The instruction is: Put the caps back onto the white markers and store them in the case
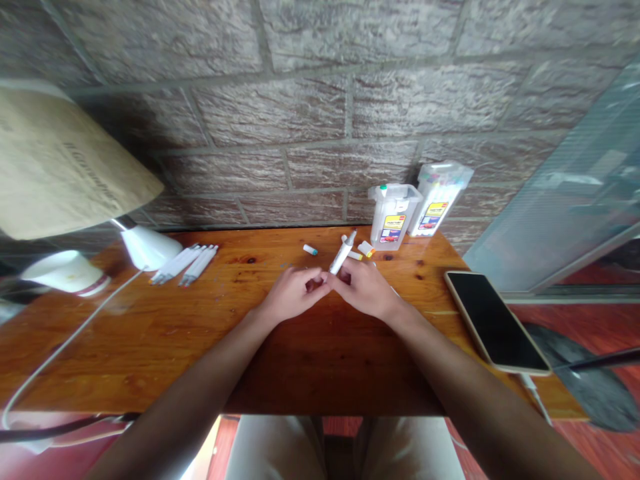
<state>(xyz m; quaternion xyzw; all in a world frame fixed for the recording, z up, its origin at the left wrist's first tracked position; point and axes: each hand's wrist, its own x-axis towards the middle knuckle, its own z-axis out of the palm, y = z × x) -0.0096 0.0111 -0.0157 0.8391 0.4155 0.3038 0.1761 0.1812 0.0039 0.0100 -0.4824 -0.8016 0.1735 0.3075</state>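
Observation:
A white marker pen (pixel 343 253) slants up and to the right from my right hand (pixel 369 287), whose thumb and fingers are closed round its lower end. My left hand (pixel 295 293) is closed in a pinch right beside it, its fingertips meeting the right hand's thumb. What lies between the left fingers, if anything, is hidden. Just behind the hands lie a white cap with a teal end (pixel 311 250) and caps with orange-yellow ends (pixel 367 249), partly covered from view by the marker and right hand.
Several white markers (pixel 185 264) lie at left near a white lamp base (pixel 150 248). A paper cup (pixel 67 272) stands beyond it. Against the brick wall are an open clear marker case (pixel 387 230) and a filled one (pixel 434 207). A phone (pixel 495 320) rests at the right edge.

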